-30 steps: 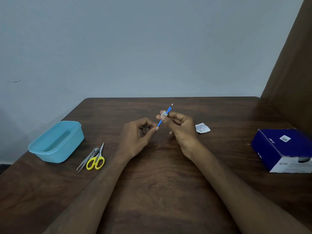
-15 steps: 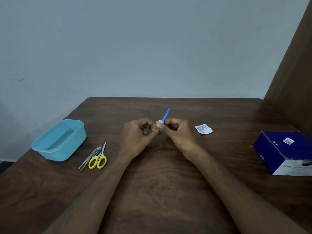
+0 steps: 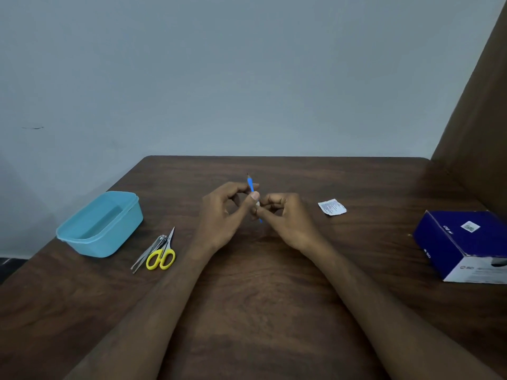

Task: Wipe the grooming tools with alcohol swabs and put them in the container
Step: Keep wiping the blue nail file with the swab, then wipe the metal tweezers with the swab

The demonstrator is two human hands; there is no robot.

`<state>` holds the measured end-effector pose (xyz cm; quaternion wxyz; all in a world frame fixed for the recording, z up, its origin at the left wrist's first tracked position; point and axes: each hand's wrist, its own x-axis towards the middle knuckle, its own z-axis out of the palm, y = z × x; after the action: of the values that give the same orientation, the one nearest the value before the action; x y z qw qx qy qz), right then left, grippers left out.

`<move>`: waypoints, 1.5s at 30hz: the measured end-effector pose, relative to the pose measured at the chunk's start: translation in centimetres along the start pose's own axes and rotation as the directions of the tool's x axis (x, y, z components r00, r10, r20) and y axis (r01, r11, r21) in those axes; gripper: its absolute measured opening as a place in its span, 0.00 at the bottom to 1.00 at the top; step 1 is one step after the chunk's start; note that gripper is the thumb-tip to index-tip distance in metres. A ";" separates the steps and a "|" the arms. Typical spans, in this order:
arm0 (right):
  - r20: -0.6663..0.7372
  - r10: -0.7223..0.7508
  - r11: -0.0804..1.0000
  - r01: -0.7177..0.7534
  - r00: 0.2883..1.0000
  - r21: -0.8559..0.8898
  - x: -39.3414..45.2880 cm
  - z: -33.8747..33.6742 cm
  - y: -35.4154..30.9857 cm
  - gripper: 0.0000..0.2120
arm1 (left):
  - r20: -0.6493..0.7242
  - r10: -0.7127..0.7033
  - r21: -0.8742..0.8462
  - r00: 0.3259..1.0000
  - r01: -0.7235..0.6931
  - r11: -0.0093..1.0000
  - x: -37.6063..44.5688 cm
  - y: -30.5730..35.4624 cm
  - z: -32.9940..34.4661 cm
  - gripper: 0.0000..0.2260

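Over the middle of the table my left hand [image 3: 223, 212] pinches a thin blue-handled grooming tool [image 3: 250, 185], nearly upright with its metal tip pointing away from me. My right hand [image 3: 285, 218] pinches a small white alcohol swab [image 3: 258, 204] round the tool's lower part; most of the swab is hidden by the fingers. A light blue plastic container [image 3: 100, 224] stands at the left with nothing visible inside it. Yellow-handled scissors [image 3: 162, 256], tweezers [image 3: 144, 255] and a nail clipper [image 3: 162, 239] lie together on the table just right of the container.
A torn white swab wrapper [image 3: 332, 207] lies right of my hands. A dark blue swab box [image 3: 463, 244] sits at the table's right edge. A brown panel [image 3: 477, 119] rises at the right. The wall runs behind the table's far edge.
The tool has swung from leaning right to nearly upright, leaning slightly left. My left hand now pinches higher on the handle and my right hand's swab has slid down to the lower part.
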<state>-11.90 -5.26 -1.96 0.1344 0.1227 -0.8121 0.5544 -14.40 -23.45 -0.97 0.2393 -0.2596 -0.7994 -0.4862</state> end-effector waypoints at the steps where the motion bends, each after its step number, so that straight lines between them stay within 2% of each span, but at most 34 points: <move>1: 0.019 -0.013 0.999 0.014 1.000 -0.033 0.0 0.1 0.1 0.07 | -0.002 0.015 -0.001 1.000 -0.015 1.000 0.0 0.0 -0.1 0.02; 4: 0.024 -0.022 0.996 0.024 0.999 -0.082 0.1 0.3 0.3 0.05 | -0.036 -0.001 -0.024 0.999 0.001 1.000 -0.1 -0.1 -0.3 0.07; 8: 0.021 -0.010 0.997 0.012 1.000 -0.075 0.1 0.4 0.4 0.05 | -0.174 -0.183 -0.207 0.968 0.146 0.967 0.4 -0.9 -1.0 0.13; 11: 0.032 -0.028 0.994 0.031 0.999 -0.102 -0.2 0.5 0.6 0.04 | -0.269 -0.271 -0.243 0.924 0.208 0.947 0.0 -1.6 -1.9 0.15; 14: -0.002 -0.034 0.997 0.034 0.999 -0.069 -0.7 0.5 0.2 0.04 | -0.313 -0.266 -0.140 0.912 0.233 0.962 -1.1 -1.1 -2.7 0.14; 17: -0.004 -0.010 1.000 0.010 1.000 0.018 -1.2 0.9 -0.7 0.04 | -0.303 -0.236 0.010 0.923 0.251 0.968 -1.8 0.0 -3.8 0.04; 20: -0.021 -0.009 0.996 0.011 1.000 0.083 -1.7 1.7 -1.7 0.05 | -0.302 -0.248 0.093 0.921 0.287 0.953 -2.5 2.0 -5.9 0.12; 24: 0.043 -0.057 0.991 0.052 0.997 0.123 -2.9 4.0 -3.0 0.10 | -0.259 -0.223 0.234 0.940 0.285 0.930 -2.6 4.1 -12.0 0.08; 27: 0.124 -0.082 0.996 0.076 0.989 0.054 -3.4 5.3 -3.3 0.10 | -0.231 -0.237 0.386 0.944 0.313 0.868 -2.1 4.9 -17.5 0.08; 30: 0.136 -0.088 0.996 0.084 0.987 0.039 -3.4 5.9 -3.3 0.10 | -0.294 -0.333 0.397 0.896 0.431 0.810 -1.4 4.9 -22.3 0.10; 32: 0.099 0.041 0.952 -0.069 0.994 0.298 -3.3 6.7 -3.7 0.10 | -0.324 -0.394 0.393 0.860 0.501 0.771 -0.6 4.4 -24.4 0.12; 34: 0.118 0.157 0.837 -0.195 0.981 0.512 -3.6 7.4 -4.2 0.10 | -0.307 -0.418 0.476 0.855 0.518 0.711 0.2 3.7 -25.2 0.12; 36: 0.132 0.143 0.840 -0.191 0.981 0.508 -4.0 8.0 -4.5 0.09 | -0.242 -0.442 0.617 0.864 0.489 0.617 0.6 3.1 -25.0 0.10; 39: 0.174 0.096 0.873 -0.167 0.980 0.458 -4.5 7.8 -4.8 0.09 | -0.161 -0.519 0.722 0.840 0.459 0.517 0.6 2.1 -24.2 0.05; 45: 0.217 0.101 0.851 -0.197 0.971 0.487 -4.4 7.4 -4.9 0.09 | -0.200 -0.564 0.802 0.801 0.464 0.375 0.5 1.1 -23.2 0.05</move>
<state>-6.69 -13.66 -1.79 -0.0211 0.1404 -0.6547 0.7425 -10.99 -43.84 9.64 0.1249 0.1187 -0.9808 -0.0912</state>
